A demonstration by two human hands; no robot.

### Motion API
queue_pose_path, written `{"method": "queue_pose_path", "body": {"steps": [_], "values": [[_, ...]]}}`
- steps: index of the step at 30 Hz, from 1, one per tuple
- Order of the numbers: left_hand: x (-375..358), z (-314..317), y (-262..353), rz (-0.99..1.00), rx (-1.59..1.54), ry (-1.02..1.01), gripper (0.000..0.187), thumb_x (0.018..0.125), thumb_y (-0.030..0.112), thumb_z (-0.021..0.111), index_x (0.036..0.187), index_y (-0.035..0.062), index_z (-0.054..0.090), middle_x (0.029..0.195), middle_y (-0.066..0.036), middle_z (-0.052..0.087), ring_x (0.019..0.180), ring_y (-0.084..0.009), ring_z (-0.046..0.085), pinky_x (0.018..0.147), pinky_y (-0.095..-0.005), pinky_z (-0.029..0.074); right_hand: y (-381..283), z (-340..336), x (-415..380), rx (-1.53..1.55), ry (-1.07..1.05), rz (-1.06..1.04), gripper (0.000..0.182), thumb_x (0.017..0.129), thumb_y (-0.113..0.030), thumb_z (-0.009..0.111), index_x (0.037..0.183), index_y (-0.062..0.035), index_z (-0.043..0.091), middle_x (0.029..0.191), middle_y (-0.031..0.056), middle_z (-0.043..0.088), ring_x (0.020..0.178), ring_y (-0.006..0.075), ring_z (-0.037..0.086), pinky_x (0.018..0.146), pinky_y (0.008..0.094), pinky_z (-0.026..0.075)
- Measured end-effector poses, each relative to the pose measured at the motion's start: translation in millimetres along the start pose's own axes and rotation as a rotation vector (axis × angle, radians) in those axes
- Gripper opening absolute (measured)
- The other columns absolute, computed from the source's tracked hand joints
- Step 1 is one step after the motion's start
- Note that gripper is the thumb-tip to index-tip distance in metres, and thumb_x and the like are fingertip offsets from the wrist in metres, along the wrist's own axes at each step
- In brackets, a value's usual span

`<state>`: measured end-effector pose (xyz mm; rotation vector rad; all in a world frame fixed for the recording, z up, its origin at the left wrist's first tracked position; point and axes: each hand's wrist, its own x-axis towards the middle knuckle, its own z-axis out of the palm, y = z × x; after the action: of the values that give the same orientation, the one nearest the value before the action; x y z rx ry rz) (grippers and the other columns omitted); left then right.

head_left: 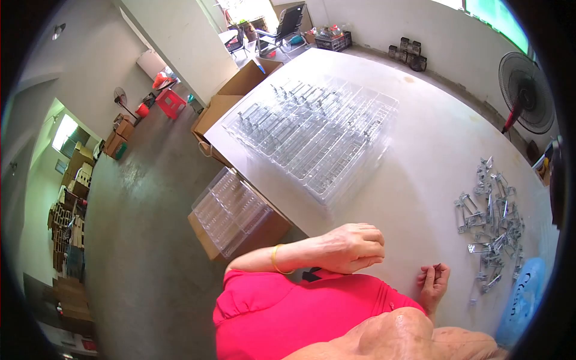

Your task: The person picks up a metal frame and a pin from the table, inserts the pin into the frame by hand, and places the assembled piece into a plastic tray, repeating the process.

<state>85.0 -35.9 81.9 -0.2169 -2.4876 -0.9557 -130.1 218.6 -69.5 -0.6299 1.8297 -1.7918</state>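
Observation:
My left hand (355, 247), with a yellow bangle at its wrist, hovers in front of my chest by the near table edge. Its fingers are curled together, and whatever they may hold is hidden. Lower and to the right, my right hand (433, 281) is closed near the table edge, fingertips bent inward; I cannot make out anything in it. A loose pile of small shiny metal brackets (493, 225) lies to the right of it. Beyond my left hand sits a stack of clear plastic trays (324, 195), its top one holding rows of metal parts (288, 120).
All this rests on a white table (414, 180). A blue object with lettering (523, 300) stands at the right edge. Left of the table, clear trays (231, 213) lie on a cardboard box (264, 231); another open box (240, 78) stands behind. A fan (527, 93) is at far right.

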Motion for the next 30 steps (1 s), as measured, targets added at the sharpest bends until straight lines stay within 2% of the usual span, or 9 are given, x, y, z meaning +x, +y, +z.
{"method": "queue_pose_path", "body": {"steps": [4, 6, 9, 11, 13, 14, 17, 24, 30], "values": [[-28, 57, -46, -0.238, -0.063, 0.143, 0.016, 0.09, 0.009, 0.072, 0.101, 0.0006, 0.067, 0.105, -0.014, 0.066, 0.093, -0.0326, 0.066, 0.082, -0.0421, 0.053, -9, 6, -4, -0.021, 0.032, -0.016, 0.007, 0.106, -0.011, 0.056, 0.112, -0.0069, 0.054, 0.092, 0.0015, 0.062, 0.068, 0.0063, 0.055, 0.06, 0.0207, 0.046], [-39, 72, -62, -0.224, 0.072, 0.186, 0.023, 0.089, 0.011, 0.073, 0.108, 0.0002, 0.066, 0.112, -0.015, 0.065, 0.101, -0.0338, 0.064, 0.088, -0.0443, 0.051, -10, 5, -6, -0.079, 0.043, -0.027, 0.004, 0.105, -0.01, 0.057, 0.108, -0.007, 0.057, 0.093, 0.0004, 0.061, 0.068, 0.006, 0.053, 0.06, 0.0204, 0.045], [-57, 89, -74, -0.222, 0.309, 0.196, 0.038, 0.09, 0.018, 0.073, 0.121, -0.0011, 0.062, 0.126, -0.019, 0.061, 0.117, -0.0363, 0.059, 0.101, -0.0491, 0.045, 6, -3, 0, -0.202, 0.01, -0.232, 0.002, 0.104, -0.007, 0.059, 0.105, -0.0068, 0.06, 0.094, -0.0013, 0.058, 0.068, 0.0052, 0.05, 0.058, 0.0202, 0.043], [-67, 97, -79, -0.227, 0.41, 0.16, 0.045, 0.091, 0.021, 0.072, 0.128, -0.0019, 0.059, 0.133, -0.021, 0.058, 0.126, -0.0377, 0.055, 0.107, -0.0517, 0.041, 14, -4, 6, -0.392, 0.071, -0.548, 0.004, 0.102, -0.005, 0.061, 0.106, -0.0077, 0.061, 0.095, -0.002, 0.057, 0.071, 0.0045, 0.048, 0.055, 0.0205, 0.04], [-72, 102, -80, -0.283, 0.453, 0.105, 0.053, 0.094, 0.028, 0.069, 0.135, -0.0034, 0.054, 0.143, -0.022, 0.051, 0.138, -0.0381, 0.046, 0.115, -0.054, 0.034, 27, -12, 4, -0.293, 0.083, -0.389, 0.005, 0.102, -0.006, 0.061, 0.106, -0.0081, 0.061, 0.095, -0.0024, 0.057, 0.073, 0.0045, 0.048, 0.055, 0.0204, 0.04], [-74, 104, -83, -0.283, 0.452, 0.106, 0.053, 0.094, 0.028, 0.069, 0.135, -0.0034, 0.054, 0.143, -0.022, 0.051, 0.138, -0.0381, 0.046, 0.115, -0.054, 0.034, 31, -15, 2, -0.195, 0.092, -0.227, 0.005, 0.102, -0.006, 0.061, 0.106, -0.0085, 0.061, 0.094, -0.0028, 0.057, 0.074, 0.0046, 0.049, 0.055, 0.0202, 0.041], [-74, 105, -83, -0.304, 0.43, 0.102, 0.053, 0.096, 0.029, 0.067, 0.136, -0.003, 0.054, 0.144, -0.022, 0.051, 0.139, -0.0384, 0.046, 0.116, -0.0544, 0.033, 8, -2, -2, -0.192, 0.125, -0.09, 0.007, 0.102, -0.008, 0.061, 0.11, -0.0087, 0.059, 0.094, -0.0029, 0.057, 0.076, 0.0046, 0.05, 0.057, 0.019, 0.041], [-71, 105, -82, -0.277, 0.434, 0.132, 0.051, 0.094, 0.027, 0.069, 0.133, -0.0034, 0.054, 0.14, -0.023, 0.053, 0.134, -0.0393, 0.048, 0.113, -0.0541, 0.034, -2, 5, -4, -0.143, 0.142, -0.12, 0.011, 0.103, -0.009, 0.058, 0.113, -0.0088, 0.054, 0.094, -0.0017, 0.058, 0.078, 0.0043, 0.053, 0.056, 0.0186, 0.042], [-72, 107, -83, -0.272, 0.448, 0.14, 0.05, 0.094, 0.026, 0.068, 0.132, -0.0036, 0.054, 0.139, -0.023, 0.052, 0.135, -0.039, 0.047, 0.113, -0.0545, 0.034, 12, -2, 0, -0.178, 0.244, -0.285, 0.008, 0.104, -0.007, 0.055, 0.112, -0.007, 0.054, 0.101, 0.0014, 0.059, 0.086, 0.0074, 0.054, 0.07, 0.0224, 0.047]]}}
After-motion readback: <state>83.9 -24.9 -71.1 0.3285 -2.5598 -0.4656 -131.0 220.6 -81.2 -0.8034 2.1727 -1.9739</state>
